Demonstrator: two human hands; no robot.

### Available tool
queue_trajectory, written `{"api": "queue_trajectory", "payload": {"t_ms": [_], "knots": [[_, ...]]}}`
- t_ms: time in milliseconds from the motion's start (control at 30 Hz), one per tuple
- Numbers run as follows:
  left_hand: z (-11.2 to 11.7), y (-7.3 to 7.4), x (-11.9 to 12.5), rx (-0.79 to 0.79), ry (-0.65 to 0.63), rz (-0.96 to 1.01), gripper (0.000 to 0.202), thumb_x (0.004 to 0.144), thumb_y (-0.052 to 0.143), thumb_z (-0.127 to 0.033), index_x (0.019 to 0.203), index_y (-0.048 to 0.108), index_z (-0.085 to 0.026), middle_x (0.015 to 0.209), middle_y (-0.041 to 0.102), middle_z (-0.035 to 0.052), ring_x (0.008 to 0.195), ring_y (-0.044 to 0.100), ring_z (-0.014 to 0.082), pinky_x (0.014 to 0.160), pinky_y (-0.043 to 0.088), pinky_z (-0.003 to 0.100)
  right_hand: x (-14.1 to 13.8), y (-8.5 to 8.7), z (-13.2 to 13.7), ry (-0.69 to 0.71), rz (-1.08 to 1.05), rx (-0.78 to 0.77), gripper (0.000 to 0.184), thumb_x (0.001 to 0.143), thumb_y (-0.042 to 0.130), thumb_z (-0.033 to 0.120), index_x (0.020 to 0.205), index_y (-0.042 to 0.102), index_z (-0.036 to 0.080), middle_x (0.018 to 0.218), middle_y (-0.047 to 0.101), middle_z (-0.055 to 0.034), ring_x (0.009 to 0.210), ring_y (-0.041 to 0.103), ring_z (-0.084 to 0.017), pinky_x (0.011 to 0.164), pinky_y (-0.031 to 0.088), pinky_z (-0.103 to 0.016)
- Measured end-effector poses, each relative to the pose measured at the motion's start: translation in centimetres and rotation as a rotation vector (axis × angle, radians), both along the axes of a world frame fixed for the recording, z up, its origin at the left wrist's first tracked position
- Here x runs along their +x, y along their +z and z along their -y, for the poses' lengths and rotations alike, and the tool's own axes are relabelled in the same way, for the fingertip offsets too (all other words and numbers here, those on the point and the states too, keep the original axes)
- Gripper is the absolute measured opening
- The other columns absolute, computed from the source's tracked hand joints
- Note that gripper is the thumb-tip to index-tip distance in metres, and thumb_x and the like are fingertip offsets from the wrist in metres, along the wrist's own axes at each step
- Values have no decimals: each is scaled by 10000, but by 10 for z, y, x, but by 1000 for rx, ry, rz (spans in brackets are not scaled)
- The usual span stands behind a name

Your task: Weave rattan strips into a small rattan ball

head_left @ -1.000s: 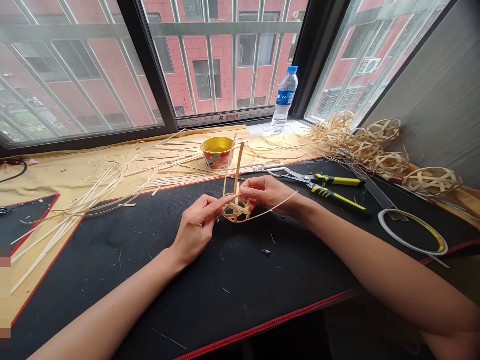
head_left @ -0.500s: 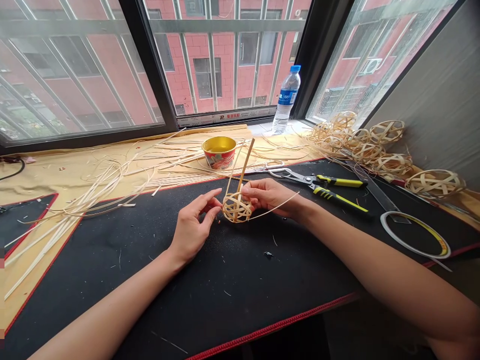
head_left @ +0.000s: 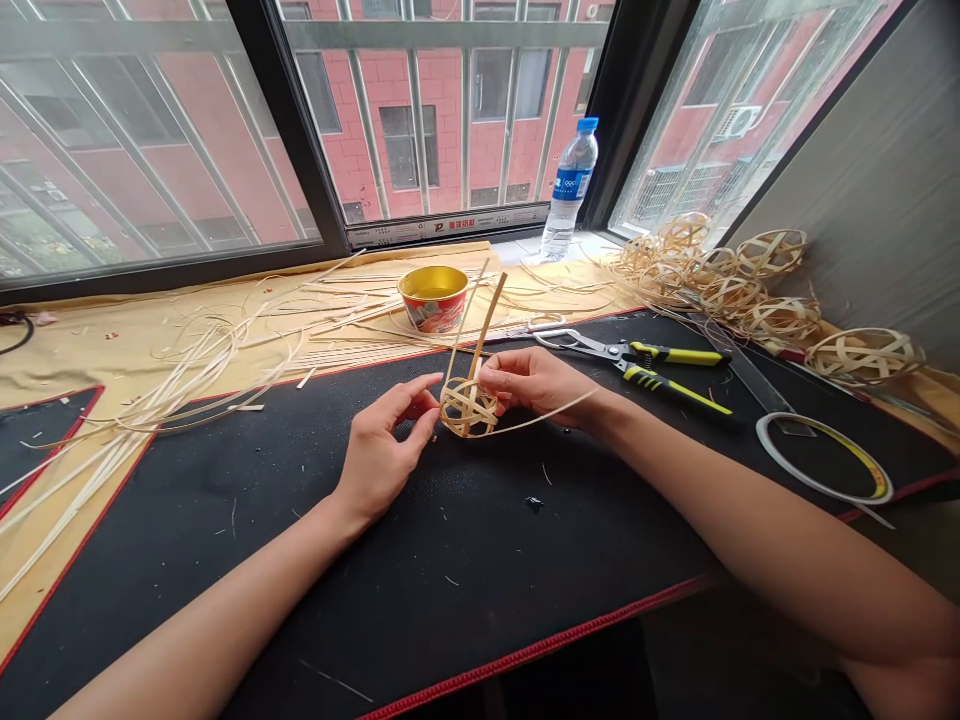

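Observation:
A small open-woven bamboo ball (head_left: 469,408) is held between my two hands, just above the black mat. My right hand (head_left: 534,380) pinches its right upper side, thumb and fingertips pressed together at the weave. From the left, my left hand (head_left: 386,430) meets the ball with curled fingertips and thumb at its edge. A wide brown strip (head_left: 490,318) and a thinner pale strip (head_left: 465,315) stick up out of the ball. Another thin loose end (head_left: 551,413) runs right, past my right wrist. The fingertips behind the weave are partly hidden.
Beyond my hands stands a red tin bowl (head_left: 433,300). Yellow-black pliers (head_left: 637,365), a metal ruler (head_left: 750,380) and a tape ring (head_left: 825,458) lie right. Finished woven balls (head_left: 784,320), a water bottle (head_left: 571,195) and loose bamboo strips (head_left: 202,365) line the windowsill side.
The whole view has shifted slightly, so everything sits a little higher and further left. Both hands keep nearly the same hold on the ball; the thin upright strip leans more to the right.

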State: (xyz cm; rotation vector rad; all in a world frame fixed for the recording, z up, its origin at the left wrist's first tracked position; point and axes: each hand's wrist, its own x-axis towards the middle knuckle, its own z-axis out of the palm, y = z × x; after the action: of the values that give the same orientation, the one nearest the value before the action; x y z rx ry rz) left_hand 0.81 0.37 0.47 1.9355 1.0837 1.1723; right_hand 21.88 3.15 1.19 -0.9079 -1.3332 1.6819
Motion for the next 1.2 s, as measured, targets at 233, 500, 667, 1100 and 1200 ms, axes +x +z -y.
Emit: {"api": "queue_trajectory", "payload": {"t_ms": [233, 500, 667, 1100, 1200], "knots": [[-6, 1, 1, -196, 17, 121, 351, 769, 639, -269, 1106, 661, -174, 760, 614, 0, 618, 570, 98, 618, 544, 221, 4, 5, 1, -25, 79, 40, 296, 682, 765, 374, 794, 661, 121, 744, 615, 2, 592, 530, -47, 577, 493, -183], [-5, 4, 2, -221, 26, 112, 312, 754, 642, -280, 1037, 703, -161, 851, 642, 27, 614, 602, 100, 594, 556, 219, 5, -1, -2, -48, 83, 22, 270, 712, 739, 375, 817, 664, 138, 727, 630, -3, 644, 585, -81, 661, 545, -245], [-7, 3, 2, -266, 88, 112, 379, 736, 656, -297, 1076, 671, -131, 747, 635, 8, 569, 589, 105, 587, 559, 242, 12, 3, -2, 72, 110, 103, 382, 699, 753, 244, 1054, 642, 154, 1009, 675, -74, 914, 635, -161, 733, 552, -261], [-5, -4, -1, -22, 126, -136, 357, 800, 554, -208, 1153, 561, -157, 1010, 684, 80, 920, 652, 207, 872, 519, 379, 5, -1, -4, -54, 207, 260, 423, 628, 786, 243, 1002, 627, 125, 851, 661, -43, 776, 620, -152, 670, 553, -298], [-2, -3, 0, 185, 183, -273, 319, 801, 521, -154, 1120, 536, -160, 1124, 626, 106, 1043, 592, 225, 939, 475, 411, 3, -1, -4, -112, 140, 273, 410, 621, 797, 270, 960, 624, 116, 744, 642, -9, 680, 611, -123, 684, 548, -307]]}}
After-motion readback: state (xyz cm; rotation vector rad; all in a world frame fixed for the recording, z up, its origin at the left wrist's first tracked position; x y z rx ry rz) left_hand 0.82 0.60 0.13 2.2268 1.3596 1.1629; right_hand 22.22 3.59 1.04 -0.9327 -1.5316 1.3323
